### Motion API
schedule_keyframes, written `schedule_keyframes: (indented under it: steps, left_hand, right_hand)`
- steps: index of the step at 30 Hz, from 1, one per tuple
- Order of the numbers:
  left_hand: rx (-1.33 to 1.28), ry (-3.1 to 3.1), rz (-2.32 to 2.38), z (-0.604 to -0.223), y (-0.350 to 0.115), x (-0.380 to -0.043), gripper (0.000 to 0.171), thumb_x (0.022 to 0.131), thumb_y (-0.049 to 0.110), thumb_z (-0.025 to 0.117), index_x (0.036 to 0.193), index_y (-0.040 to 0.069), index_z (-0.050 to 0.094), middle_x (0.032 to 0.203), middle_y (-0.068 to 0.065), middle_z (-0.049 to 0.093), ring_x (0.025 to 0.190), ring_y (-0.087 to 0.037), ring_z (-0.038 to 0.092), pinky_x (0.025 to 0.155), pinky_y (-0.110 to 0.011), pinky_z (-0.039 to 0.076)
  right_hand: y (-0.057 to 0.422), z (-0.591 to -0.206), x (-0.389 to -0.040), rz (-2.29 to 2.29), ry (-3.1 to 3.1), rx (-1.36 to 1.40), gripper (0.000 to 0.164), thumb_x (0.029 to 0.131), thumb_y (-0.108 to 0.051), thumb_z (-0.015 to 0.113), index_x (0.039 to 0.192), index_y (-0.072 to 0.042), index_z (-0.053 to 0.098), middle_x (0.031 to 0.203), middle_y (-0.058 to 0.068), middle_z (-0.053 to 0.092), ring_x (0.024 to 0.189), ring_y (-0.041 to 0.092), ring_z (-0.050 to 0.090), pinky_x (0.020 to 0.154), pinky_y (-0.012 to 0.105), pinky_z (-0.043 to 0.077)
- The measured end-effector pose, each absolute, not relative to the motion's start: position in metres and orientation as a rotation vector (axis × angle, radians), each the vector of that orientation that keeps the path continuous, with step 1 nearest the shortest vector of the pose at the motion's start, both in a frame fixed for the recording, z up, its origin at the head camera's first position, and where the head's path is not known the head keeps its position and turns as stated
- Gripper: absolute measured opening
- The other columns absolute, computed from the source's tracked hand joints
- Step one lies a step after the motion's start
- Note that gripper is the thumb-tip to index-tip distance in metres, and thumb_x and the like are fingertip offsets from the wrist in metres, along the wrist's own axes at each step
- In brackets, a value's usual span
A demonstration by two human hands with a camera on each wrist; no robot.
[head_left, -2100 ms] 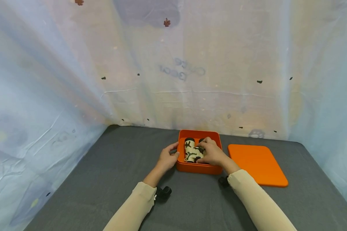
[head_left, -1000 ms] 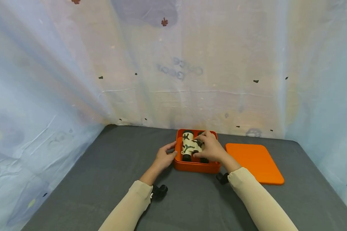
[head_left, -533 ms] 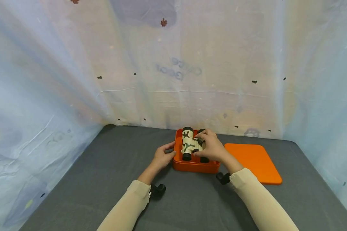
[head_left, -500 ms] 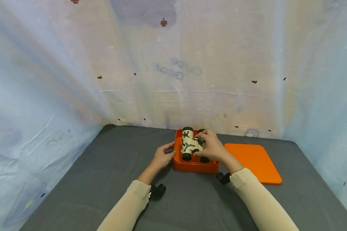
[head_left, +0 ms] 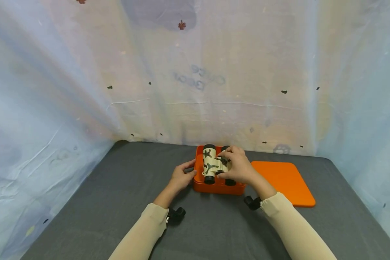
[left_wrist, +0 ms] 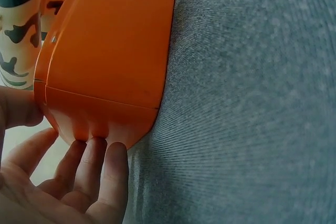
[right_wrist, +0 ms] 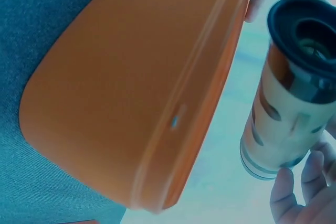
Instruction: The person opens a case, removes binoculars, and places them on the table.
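In the head view, a pair of camouflage toy binoculars point(head_left: 210, 164) with black ends hangs over the orange box point(head_left: 201, 187). My right hand point(head_left: 238, 167) grips its right barrel, thumb on the near side and fingers on the far side. The right wrist view shows the black eyecup end of the binoculars point(right_wrist: 302, 51) raised above the box rim, with fingertips point(right_wrist: 286, 187) at the barrel. My left hand point(head_left: 182, 176) touches the box's left wall. Its fingers point(left_wrist: 113, 166) lie against the outside, and its thumb is at the rim corner in the left wrist view.
A flat orange lid point(head_left: 284, 184) lies on the grey cloth-covered table point(head_left: 214, 231), right of the box. Pale patterned sheets point(head_left: 240, 72) hang behind the table and along both sides. Black wrist cameras point(head_left: 176, 215) are strapped on both arms.
Gripped by my right hand, the binoculars have risen from inside the box to above its rim, dipping slightly in the last half second. My left hand stays against the box.
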State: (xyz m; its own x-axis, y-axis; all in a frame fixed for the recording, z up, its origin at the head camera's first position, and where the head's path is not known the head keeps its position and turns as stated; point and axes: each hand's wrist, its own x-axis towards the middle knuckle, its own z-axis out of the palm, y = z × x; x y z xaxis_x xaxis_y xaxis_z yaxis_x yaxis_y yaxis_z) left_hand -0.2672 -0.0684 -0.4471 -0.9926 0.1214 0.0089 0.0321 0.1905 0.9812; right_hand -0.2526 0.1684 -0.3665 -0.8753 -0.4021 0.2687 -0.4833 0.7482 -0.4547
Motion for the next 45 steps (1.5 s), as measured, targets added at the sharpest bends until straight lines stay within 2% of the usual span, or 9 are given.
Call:
schedule_keyframes:
  steps: [7, 13, 18, 24, 33, 41, 45]
  left_hand:
    - [0.141, 2.385, 1.954, -0.447, -0.067, -0.267, 0.047, 0.092, 0.011, 0.063, 0.138, 0.018, 0.055, 0.133, -0.014, 0.059, 0.088, -0.019, 0.07, 0.07, -0.036, 0.059]
    - [0.141, 2.411, 1.936, -0.446, -0.066, -0.266, 0.046, 0.092, 0.011, 0.062, 0.137, 0.018, 0.056, 0.132, -0.014, 0.059, 0.088, -0.017, 0.07, 0.067, -0.034, 0.057]
    - [0.141, 2.426, 1.917, -0.446, -0.067, -0.265, 0.046, 0.092, 0.012, 0.063, 0.137, 0.019, 0.056, 0.134, -0.013, 0.058, 0.089, -0.017, 0.069, 0.067, -0.031, 0.056]
    - [0.154, 2.452, 1.903, -0.448, -0.067, -0.266, 0.046, 0.092, 0.012, 0.063, 0.137, 0.019, 0.057, 0.134, -0.012, 0.059, 0.082, -0.013, 0.066, 0.064, -0.028, 0.053]
    - [0.127, 2.432, 1.916, -0.448, -0.068, -0.267, 0.047, 0.092, 0.013, 0.063, 0.137, 0.02, 0.056, 0.133, -0.012, 0.059, 0.073, -0.011, 0.065, 0.062, -0.029, 0.053]
    - [0.148, 2.459, 1.892, -0.45, -0.069, -0.267, 0.046, 0.093, 0.014, 0.063, 0.138, 0.019, 0.056, 0.134, -0.013, 0.058, 0.088, -0.016, 0.069, 0.068, -0.033, 0.057]
    - [0.147, 2.454, 1.895, -0.45, -0.069, -0.267, 0.046, 0.093, 0.014, 0.063, 0.138, 0.02, 0.056, 0.134, -0.012, 0.058, 0.086, -0.016, 0.069, 0.066, -0.032, 0.056]
  right_hand:
    - [0.17, -0.365, -0.245, 0.831, -2.772, 0.722, 0.067, 0.066, -0.032, 0.089, 0.124, -0.012, 0.064, 0.116, 0.006, 0.05, 0.114, 0.031, 0.038, 0.084, 0.045, 0.045]
    - [0.17, -0.367, -0.238, 0.819, -2.782, 0.732, 0.066, 0.065, -0.035, 0.089, 0.124, -0.014, 0.065, 0.114, 0.004, 0.05, 0.106, 0.025, 0.038, 0.079, 0.035, 0.042]
    - [0.17, -0.368, -0.231, 0.793, -2.776, 0.747, 0.066, 0.064, -0.036, 0.089, 0.121, -0.015, 0.065, 0.114, 0.005, 0.051, 0.104, 0.025, 0.04, 0.077, 0.034, 0.04]
    - [0.172, -0.368, -0.222, 0.766, -2.767, 0.778, 0.065, 0.062, -0.035, 0.09, 0.119, -0.014, 0.067, 0.114, 0.005, 0.053, 0.098, 0.024, 0.04, 0.075, 0.033, 0.036]
    - [0.175, -0.37, -0.212, 0.739, -2.774, 0.775, 0.066, 0.06, -0.04, 0.091, 0.116, -0.015, 0.068, 0.114, 0.003, 0.054, 0.101, 0.023, 0.041, 0.079, 0.034, 0.037]
    - [0.179, -0.368, -0.203, 0.715, -2.757, 0.799, 0.066, 0.056, -0.039, 0.092, 0.114, -0.017, 0.069, 0.114, 0.001, 0.054, 0.098, 0.02, 0.04, 0.079, 0.034, 0.037]
    - [0.18, -0.369, -0.198, 0.696, -2.749, 0.8, 0.065, 0.056, -0.038, 0.092, 0.113, -0.018, 0.069, 0.113, 0.0, 0.055, 0.096, 0.018, 0.039, 0.076, 0.032, 0.036]
